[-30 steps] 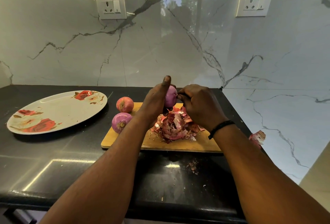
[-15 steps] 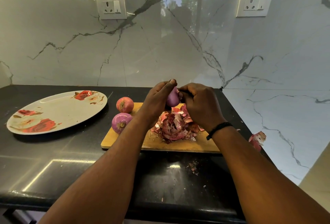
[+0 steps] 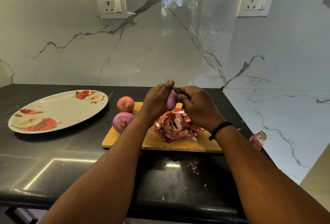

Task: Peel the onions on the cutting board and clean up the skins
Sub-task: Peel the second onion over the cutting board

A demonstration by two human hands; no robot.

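Two bare forearms, no sleeves visible. Left hand (image 3: pixel 157 100) unadorned; right hand (image 3: pixel 198 109) with a thin black wristband (image 3: pixel 220 129) (cord-like, snug at the wrist). No rings or gloves discernible.

held onion (image 3: pixel 171 100) mostly hidden, right fingers (image 3: pixel 180 96) tucked

Black counter (image 3: pixel 71 166) under my arms | cutting board (image 3: pixel 178 143) centre | flowered plate (image 3: pixel 59 111) left | stray skin (image 3: pixel 258 138) right edge | crumbs (image 3: pixel 193 165) lower centre

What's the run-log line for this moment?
step: peeling | left hand: holds onion | right hand: picks at its top | skins: piled on cutting board
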